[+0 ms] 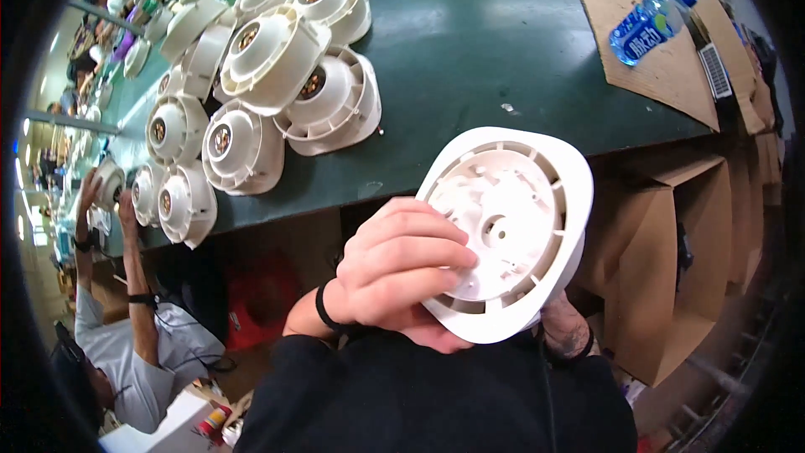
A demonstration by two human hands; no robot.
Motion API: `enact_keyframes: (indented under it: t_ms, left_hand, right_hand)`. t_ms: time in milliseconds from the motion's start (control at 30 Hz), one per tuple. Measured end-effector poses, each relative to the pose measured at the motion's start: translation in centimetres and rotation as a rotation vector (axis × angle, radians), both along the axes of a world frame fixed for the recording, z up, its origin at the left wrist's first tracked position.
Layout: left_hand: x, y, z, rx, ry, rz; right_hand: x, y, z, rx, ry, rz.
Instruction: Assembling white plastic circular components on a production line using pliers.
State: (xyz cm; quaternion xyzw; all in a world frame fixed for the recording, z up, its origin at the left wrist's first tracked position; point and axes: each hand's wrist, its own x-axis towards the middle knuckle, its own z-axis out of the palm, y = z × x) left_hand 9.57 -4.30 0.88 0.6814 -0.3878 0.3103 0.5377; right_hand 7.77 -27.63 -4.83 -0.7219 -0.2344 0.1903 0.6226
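My left hand [394,264] is curled over the white fan housing [507,231], fingertips on its open face. The housing lies at two o'clock from it. The right hand [563,327] grips underneath, mostly hidden, at five o'clock.

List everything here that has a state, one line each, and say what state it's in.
white plastic housing: lifted off the bench, held in both hands, open ribbed side facing up
left hand: fingers curled over the housing's face
right hand: mostly hidden under the housing
stacked white housings: piled and leaning on the green bench
water bottle: capped, lying on its side on cardboard
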Motion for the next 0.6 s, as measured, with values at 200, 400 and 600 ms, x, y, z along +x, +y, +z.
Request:
enact_keyframes:
  t_ms: [200, 400, 600]
  left_hand:
    - [0.1, 1.2, 0.6, 0.208, 0.062, -0.092]
    - [0.2, 1.8, -1.1, 0.107, 0.156, -0.027]
    - [0.4, 1.7, -4.3, -0.099, 0.535, 0.305]
  right_hand:
    - [0.0, 0.4, -0.3, -0.134, -0.088, -0.011]
    - [0.5, 0.9, 0.6, -0.042, -0.034, -0.106]
    - [3.6, 0.2, 5.9, -0.661, -0.443, -0.147]
